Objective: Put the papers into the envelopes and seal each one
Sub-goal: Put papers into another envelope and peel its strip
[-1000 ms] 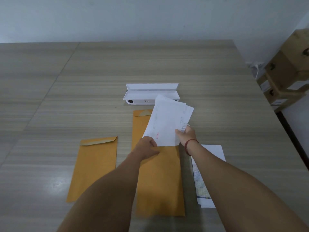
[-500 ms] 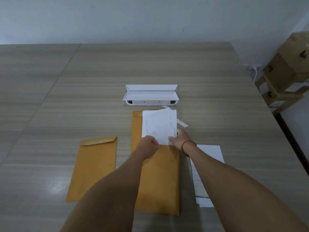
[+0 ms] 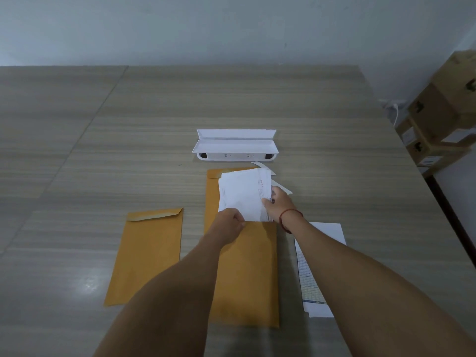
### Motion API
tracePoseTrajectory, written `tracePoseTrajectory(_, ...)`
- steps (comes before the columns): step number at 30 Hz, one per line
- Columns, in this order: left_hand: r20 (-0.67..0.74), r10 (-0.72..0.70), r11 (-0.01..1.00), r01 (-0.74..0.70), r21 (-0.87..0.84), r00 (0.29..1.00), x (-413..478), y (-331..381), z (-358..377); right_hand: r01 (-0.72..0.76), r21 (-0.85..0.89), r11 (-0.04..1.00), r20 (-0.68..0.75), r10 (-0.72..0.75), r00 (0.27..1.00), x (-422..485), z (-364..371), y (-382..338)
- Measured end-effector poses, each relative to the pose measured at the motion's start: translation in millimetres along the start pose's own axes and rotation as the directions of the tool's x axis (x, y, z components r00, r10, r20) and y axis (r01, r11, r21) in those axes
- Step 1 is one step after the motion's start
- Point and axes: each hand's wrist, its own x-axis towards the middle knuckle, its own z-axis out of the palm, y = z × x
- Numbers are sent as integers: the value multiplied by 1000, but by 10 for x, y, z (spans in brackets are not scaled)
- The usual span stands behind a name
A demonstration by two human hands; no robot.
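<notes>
While flat on the table (image 3: pixel 77 150), long axes pointing away, flaps far: left manila envelope (image 3: pixel 146 256) untouched; centre manila envelope (image 3: pixel 247 266) under white papers (image 3: pixel 244 194), pinched at near edge by left hand (image 3: pixel 229 222), gripped at right edge by right hand (image 3: pixel 279 204), perhaps partly inserted. Printed sheet (image 3: pixel 322 233) rightmost, half hidden by forearm.

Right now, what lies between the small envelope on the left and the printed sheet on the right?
The large envelope lies there, with the white papers on its far end, gripped by the left hand and right hand; head view.
</notes>
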Motion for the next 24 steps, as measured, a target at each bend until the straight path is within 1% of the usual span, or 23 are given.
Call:
tracePoseTrajectory(4,4,12,1000,-12,1,1000,-13,-51,-11,-32,-74,997,35,35,999,54,52,82)
tracePoseTrajectory(6,-1,15,1000,-15,2,1000,-26,-95,-15,-37,-73,997,44,40,998,75,63,150)
tracePoseTrajectory(9,-8,28,1000,-28,-1,1000,-12,-90,-18,-26,-51,998,14,27,1000,85,81,150)
tracePoseTrajectory(13,-6,36,999,-36,9,999,4,-83,3,-44,-80,996,37,47,998,41,110,90)
tracePoseTrajectory(18,11,59,998,-59,28,998,2,-55,19,-35,-26,999,-38,34,999,62,120,49)
tracePoseTrajectory(24,5,37,999,-37,19,999,6,-117,-6,-29,-82,996,23,31,999,69,68,83)
